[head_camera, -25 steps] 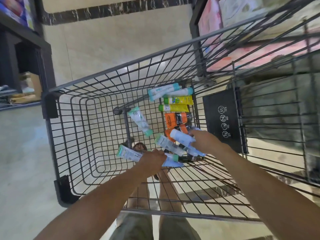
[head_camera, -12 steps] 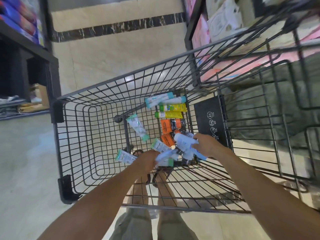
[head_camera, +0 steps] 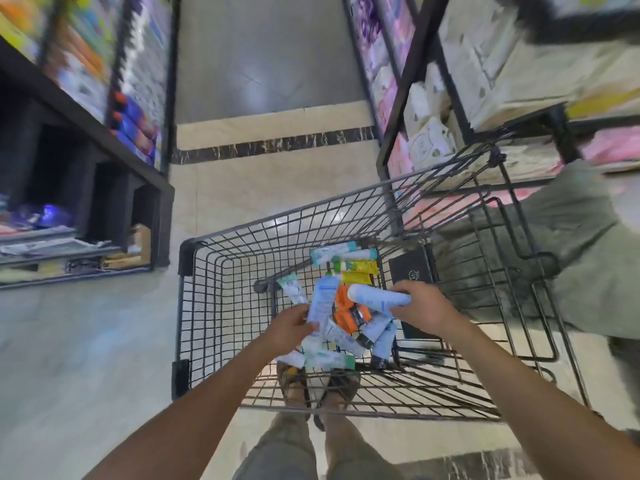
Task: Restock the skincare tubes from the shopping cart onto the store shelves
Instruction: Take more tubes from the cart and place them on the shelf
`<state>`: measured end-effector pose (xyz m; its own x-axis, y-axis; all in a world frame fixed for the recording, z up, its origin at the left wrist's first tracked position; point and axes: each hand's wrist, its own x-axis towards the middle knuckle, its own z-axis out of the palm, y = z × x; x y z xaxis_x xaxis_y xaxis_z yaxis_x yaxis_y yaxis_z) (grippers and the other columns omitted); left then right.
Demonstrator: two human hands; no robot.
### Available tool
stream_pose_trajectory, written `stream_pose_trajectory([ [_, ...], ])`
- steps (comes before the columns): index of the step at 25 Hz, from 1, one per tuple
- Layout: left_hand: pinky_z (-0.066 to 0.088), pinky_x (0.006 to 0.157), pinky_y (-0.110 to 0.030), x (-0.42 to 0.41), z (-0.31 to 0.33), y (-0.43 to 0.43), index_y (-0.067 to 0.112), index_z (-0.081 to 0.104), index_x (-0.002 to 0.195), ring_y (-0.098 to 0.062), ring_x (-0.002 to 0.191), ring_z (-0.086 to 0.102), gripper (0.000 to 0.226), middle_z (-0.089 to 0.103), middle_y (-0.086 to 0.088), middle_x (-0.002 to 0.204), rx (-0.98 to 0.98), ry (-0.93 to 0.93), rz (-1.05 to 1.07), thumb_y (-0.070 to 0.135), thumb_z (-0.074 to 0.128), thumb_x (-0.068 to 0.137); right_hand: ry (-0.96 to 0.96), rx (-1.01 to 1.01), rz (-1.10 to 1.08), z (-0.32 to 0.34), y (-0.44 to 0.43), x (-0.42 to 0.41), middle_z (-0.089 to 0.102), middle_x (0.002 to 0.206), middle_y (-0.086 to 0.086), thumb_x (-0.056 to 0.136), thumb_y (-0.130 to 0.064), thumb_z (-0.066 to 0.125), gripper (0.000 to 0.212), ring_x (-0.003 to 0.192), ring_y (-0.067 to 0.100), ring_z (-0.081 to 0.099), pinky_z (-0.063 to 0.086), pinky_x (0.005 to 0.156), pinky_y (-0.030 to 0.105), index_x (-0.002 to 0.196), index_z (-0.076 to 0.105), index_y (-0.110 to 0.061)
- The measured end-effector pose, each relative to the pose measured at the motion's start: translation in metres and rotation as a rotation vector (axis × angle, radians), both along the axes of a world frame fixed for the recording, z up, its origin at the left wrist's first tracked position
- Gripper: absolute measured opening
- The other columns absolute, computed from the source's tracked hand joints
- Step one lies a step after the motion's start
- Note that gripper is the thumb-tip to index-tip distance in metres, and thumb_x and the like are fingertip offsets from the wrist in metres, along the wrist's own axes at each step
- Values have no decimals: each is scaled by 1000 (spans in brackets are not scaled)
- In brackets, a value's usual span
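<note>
Left hand (head_camera: 292, 328) grips a blue tube (head_camera: 323, 301), right hand (head_camera: 423, 306) a white tube (head_camera: 375, 297), both now raised above the cart (head_camera: 187, 258); shelving probably follows.

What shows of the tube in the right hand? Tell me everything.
The tube is white to pale blue with blurred blue print, plastic by its look, smooth and rounded. It lies nearly level above the other tubes in the cart, one end pointing left, the other gripped by the right hand. Its cap cannot be made out.
</note>
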<state>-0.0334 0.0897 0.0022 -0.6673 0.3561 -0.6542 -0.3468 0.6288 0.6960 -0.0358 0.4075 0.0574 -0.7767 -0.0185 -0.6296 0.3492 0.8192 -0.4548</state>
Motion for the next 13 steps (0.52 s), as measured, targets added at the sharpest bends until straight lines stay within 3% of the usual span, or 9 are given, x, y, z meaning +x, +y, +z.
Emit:
stream_pose_trajectory([
  [3,59,94,-40,1,40,-9,17,69,120,-12,103,74,25,77,4,113,95,-17,169,16,72,96,156,-75,-82,44,-16,-4,69,102,-5,85,-22,76,28,90,19,66,54,77,38,113,68,-23],
  [7,59,80,-25,7,92,-24,20,66,126,-15,103,73,36,74,0,117,214,-10,341,19,78,91,287,-290,-313,83,-47,-16,72,92,1,84,-18,80,22,81,19,67,55,74,38,101,67,-23],
  [10,62,85,-31,11,117,-41,17,61,129,-18,103,74,46,72,-4,119,277,-13,465,16,81,88,324,-527,-482,102,-76,-24,74,93,6,87,-11,78,16,83,22,67,55,77,39,93,69,-22],
  [13,62,85,-36,17,136,-69,26,54,122,-20,104,72,48,69,-2,119,304,55,576,19,83,85,307,-712,-533,122,-117,-31,74,94,9,95,-11,70,4,91,27,68,56,83,45,93,72,-14],
])
